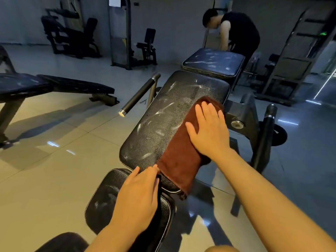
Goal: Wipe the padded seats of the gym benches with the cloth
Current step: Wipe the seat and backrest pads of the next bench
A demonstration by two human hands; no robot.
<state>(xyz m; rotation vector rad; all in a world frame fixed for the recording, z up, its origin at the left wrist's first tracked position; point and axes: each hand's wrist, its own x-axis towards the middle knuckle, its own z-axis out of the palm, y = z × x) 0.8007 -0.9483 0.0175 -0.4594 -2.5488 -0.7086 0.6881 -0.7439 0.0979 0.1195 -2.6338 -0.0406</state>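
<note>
Brown terry cloth (179, 157) is lying along the right side of the long black leather seat pad (163, 120), near end hanging over the edge. Right hand (207, 128) is pressing flat on it, fingers straight, slightly spread. Left hand (140, 193) is resting on the smaller black pad (105, 199), fingers straight, together, w/ tips touching the cloth's near corner. White smears are showing on the seat pad.
</note>
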